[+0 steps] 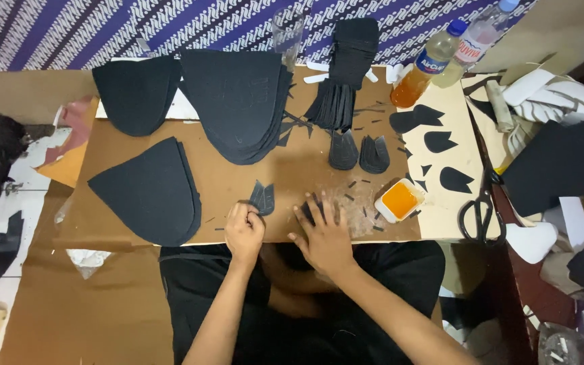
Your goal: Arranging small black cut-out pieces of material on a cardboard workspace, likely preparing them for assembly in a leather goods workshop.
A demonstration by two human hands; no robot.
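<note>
Here the left hand (243,233) pinches a black piece (262,198), the right hand (326,236) presses flat another (309,211); glue tub (400,200) just right could tip.

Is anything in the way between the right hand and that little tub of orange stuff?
Nothing big. Between the right hand and the orange tub lie only a clear plastic sheet and tiny black scraps, flat on the board.

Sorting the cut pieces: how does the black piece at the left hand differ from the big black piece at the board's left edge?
The small piece at the left hand is narrow and notched at the top; the big piece is broad, rounded and pointed at one end. The small piece is touched by fingers; the big piece lies untouched. Both are flat, black and on the brown board.
</note>
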